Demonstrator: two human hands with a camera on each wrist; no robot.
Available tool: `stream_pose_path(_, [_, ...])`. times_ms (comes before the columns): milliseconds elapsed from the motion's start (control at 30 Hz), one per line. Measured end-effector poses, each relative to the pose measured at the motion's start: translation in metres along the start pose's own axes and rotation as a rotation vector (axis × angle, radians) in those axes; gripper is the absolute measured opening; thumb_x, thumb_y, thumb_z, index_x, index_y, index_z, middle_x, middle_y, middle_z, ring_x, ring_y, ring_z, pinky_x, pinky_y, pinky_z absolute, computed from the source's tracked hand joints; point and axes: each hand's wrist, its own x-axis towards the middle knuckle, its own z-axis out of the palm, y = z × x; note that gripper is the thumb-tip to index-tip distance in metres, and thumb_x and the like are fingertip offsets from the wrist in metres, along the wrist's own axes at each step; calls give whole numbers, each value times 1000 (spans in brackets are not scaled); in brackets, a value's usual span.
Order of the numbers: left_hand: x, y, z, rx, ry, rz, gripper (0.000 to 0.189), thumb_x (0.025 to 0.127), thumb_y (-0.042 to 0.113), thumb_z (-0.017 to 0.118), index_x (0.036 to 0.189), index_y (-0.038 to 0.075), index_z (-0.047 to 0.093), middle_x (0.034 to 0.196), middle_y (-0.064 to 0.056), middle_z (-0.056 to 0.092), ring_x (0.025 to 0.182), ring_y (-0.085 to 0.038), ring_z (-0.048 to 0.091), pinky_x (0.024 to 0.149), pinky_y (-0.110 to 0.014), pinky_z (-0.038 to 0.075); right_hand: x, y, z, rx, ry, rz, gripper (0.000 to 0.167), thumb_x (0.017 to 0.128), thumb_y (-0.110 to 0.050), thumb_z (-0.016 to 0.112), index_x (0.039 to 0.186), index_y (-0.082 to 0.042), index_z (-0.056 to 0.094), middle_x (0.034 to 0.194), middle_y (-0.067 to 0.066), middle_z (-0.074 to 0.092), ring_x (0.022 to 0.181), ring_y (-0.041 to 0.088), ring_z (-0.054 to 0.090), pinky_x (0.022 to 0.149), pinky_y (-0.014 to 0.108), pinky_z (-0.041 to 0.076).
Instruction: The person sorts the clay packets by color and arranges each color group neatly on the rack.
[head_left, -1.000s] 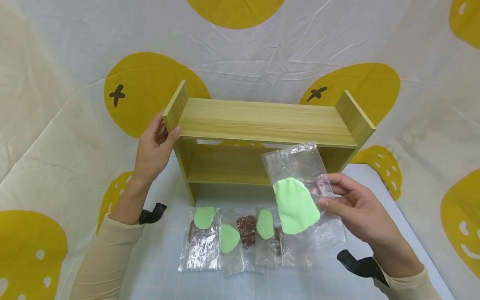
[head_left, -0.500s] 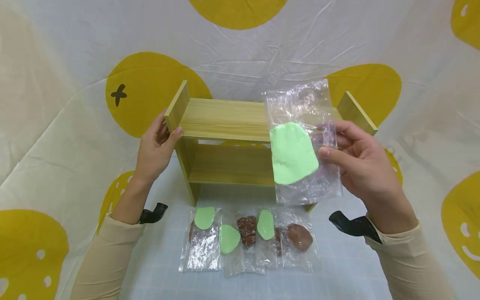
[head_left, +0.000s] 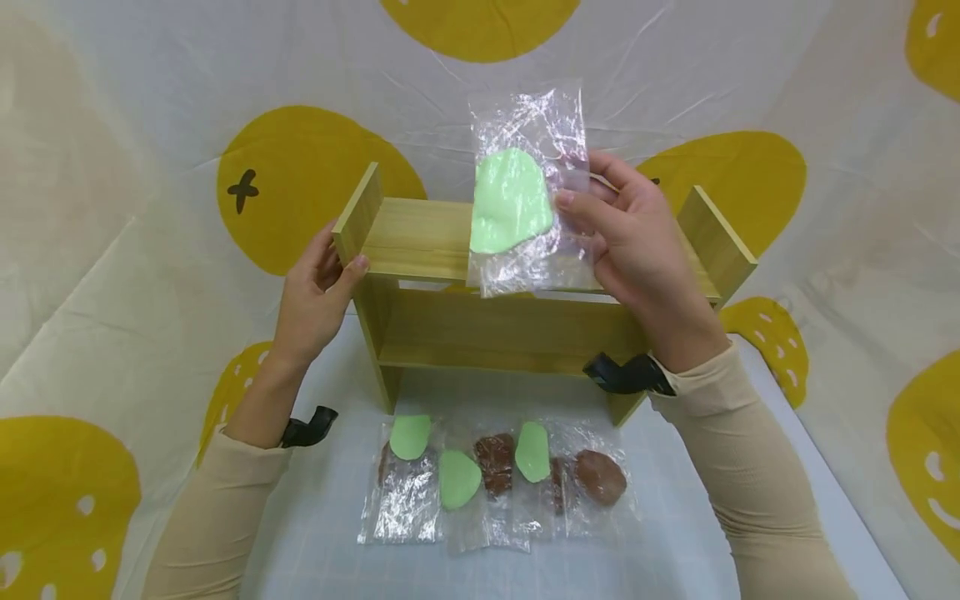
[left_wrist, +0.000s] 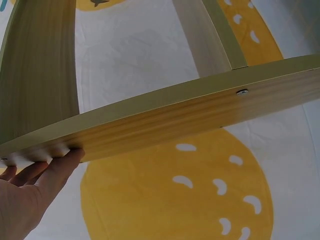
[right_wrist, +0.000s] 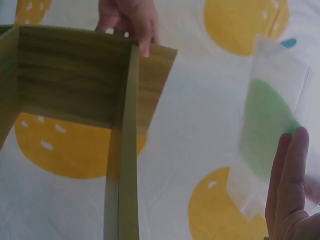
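My right hand [head_left: 637, 237] pinches the right edge of a clear plastic bag [head_left: 525, 121] with a flat, pale green piece [head_left: 512, 204] inside. The bag hangs upright in front of the shelf's top board. At the upper left, my left hand [head_left: 309, 304] grips the side panel of a two-tier wooden shelf [head_left: 510, 333], thumb at the front edge. In the left wrist view that hand's fingers [left_wrist: 60, 167] lie against the panel's outer face. The right wrist view shows the bag [right_wrist: 262, 130] beside the shelf, with the right hand's straight fingers [right_wrist: 295, 175] behind its edge.
Several clear bags lie overlapping in a row on the table [head_left: 315, 517] before the shelf, holding green pieces [head_left: 459, 479] and brown pieces [head_left: 600, 477]. A white cloth printed with yellow shapes [head_left: 318, 187] hangs behind. Each wrist wears a black camera mount [head_left: 630, 373].
My right hand has raised the bag from low in front of the shelf, up and then leftward over the top board, uncovering a brown piece in the row. My left hand stays in place.
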Motion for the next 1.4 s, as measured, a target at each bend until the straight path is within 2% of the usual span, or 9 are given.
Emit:
stream_pose_path(167, [0,-1,0,-10,1,6,55,99,14,64,151,17,46,142,-12,56,126,-25,56,100,-33,49,28,11,22,60,38,27,34,94,13,58,127,8,54,108,21,58,81,21,60,65,25,57])
stream_pose_path(333, [0,-1,0,-17,-7,20,55,99,12,64,151,16,45,143,-11,54,127,-25,55,100,-33,48,50,24,40,73,55,82,29,96,10,58,125,6,56,110,17,60,89,22,62,67,21,56])
stream_pose_path(567, [0,1,0,-21,2,-2,55,99,12,64,151,17,46,143,-11,55,127,-25,54,102,-35,48,71,55,59,149,90,188,23,95,10,59,117,3,57,96,12,64,75,18,66,61,24,57])
stream_pose_path(767, [-1,2,1,-35,9,7,54,98,8,64,150,15,48,141,-12,56,128,-24,54,103,-33,47,75,82,69,115,88,272,20,97,8,59,117,5,58,98,12,63,78,21,66,66,32,60])
stream_pose_path(933, [-2,1,2,-36,15,17,54,98,7,64,149,15,49,141,-11,56,128,-24,54,102,-32,47,75,93,72,81,69,321,20,97,8,59,116,3,57,100,15,64,79,25,67,65,37,61])
stream_pose_path(1167, [-3,1,1,-30,17,29,54,98,6,64,149,15,49,143,-11,54,130,-25,52,104,-34,45,73,99,71,50,24,361,28,97,8,58,124,2,53,103,17,64,81,26,68,65,37,61])
stream_pose_path(1400, [-3,2,2,-15,21,31,54,98,7,64,149,15,49,142,-10,55,129,-25,53,103,-33,46,71,97,72,-38,-40,336,33,98,5,57,130,3,52,106,17,65,86,26,68,70,38,60])
